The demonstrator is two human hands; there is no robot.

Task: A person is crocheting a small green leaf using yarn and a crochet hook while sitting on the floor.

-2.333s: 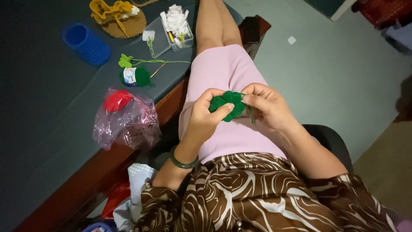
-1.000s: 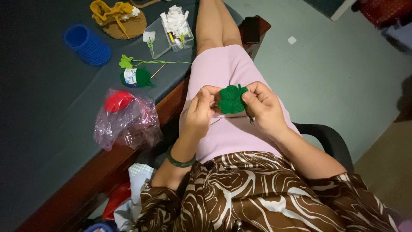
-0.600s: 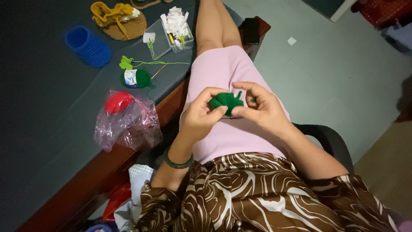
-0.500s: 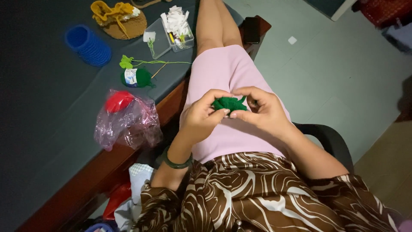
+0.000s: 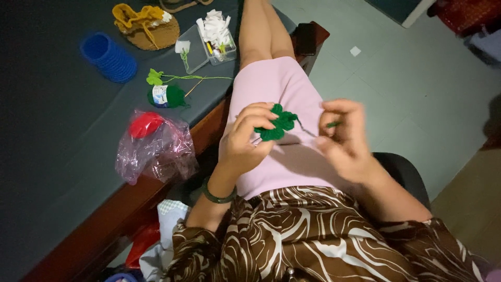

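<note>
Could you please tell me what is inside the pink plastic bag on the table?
A red ball of yarn shows through the pink plastic bag. Crumpled folds hide whatever else lies deeper inside.

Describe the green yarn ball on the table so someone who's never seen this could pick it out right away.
Start at the dark table left of the seated person. Near its right edge, between the blue ring stack and the pink plastic bag, lies the yarn ball. It is the only dark green skein there, wrapped in a white paper band, with a light green crochet leaf just above it.
</note>
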